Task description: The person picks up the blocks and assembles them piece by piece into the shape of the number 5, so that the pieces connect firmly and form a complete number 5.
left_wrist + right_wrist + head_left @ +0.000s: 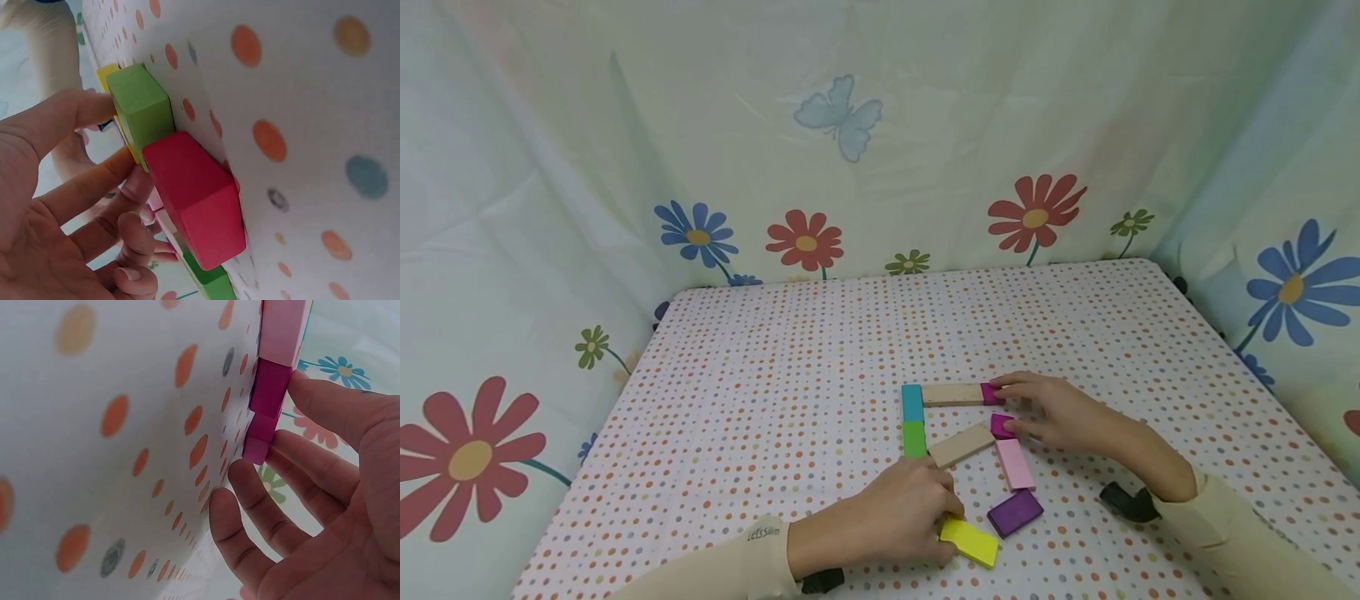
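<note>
My left hand pinches the left end of a yellow wooden block between thumb and fingers. In the left wrist view, a light green block and a red block stand by this hand; the hand hides them in the head view. My right hand has its fingers at an upper magenta block and its thumb at a lower magenta block. Those fingers are spread and loosely bent in the right wrist view. A pink block adjoins the lower magenta one.
A blue block, a green block and a plain wooden block form a corner. Another plain block lies slanted inside. A purple block lies near the yellow one. The dotted tabletop meets a flowered curtain.
</note>
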### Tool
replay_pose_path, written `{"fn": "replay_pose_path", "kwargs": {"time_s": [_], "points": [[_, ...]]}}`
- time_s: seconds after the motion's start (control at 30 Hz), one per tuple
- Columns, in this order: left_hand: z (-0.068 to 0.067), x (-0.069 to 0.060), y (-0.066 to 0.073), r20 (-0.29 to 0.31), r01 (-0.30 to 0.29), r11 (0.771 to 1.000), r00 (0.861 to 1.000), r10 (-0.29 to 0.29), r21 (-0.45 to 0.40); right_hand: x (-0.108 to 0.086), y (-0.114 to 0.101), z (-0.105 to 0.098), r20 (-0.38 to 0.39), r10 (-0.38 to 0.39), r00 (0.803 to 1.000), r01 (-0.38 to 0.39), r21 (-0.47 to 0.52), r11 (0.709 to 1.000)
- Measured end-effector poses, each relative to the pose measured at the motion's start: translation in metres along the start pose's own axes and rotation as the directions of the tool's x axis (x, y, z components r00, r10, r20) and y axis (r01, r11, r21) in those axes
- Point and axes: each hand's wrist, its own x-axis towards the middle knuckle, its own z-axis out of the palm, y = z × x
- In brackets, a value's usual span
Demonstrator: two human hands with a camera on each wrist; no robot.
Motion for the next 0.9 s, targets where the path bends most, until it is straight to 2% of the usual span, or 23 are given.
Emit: {"fn": "replay_pose_path", "kwargs": {"time_s": [0.1,0.3,0.67,0.9], "points": [[0.0015,0.0004,-0.0001,-0.026,0.02,1.0,0.999,-0.02,0.008,0.0002,-0.0001,-0.0004,-0.004,0.0,1.0,0.0,-0.003,1.0],[0.0039,-0.0001,-0.0009,-0.063,0.021,0.999,0.998,-0.019,0.029,-0.0006,0.0001,-0.0009,-0.006,-0.014,1.0,0.014,0.004,1.0],[0.0047,-0.0019,-0.0021,-0.049,0.017,1.0,0.999,-0.016,0.022,0.0001,0.0023,0.0001,0.003,-0.022,1.0,0.022,-0.005,1.0],[0.0068,-0.003,-0.0023,-0.057,0.034,0.999,0.998,-0.033,0.017,0.0001,0.0035,0.0002,-0.001,-0.027,1.0,0.027,-0.003,1.0]]}}
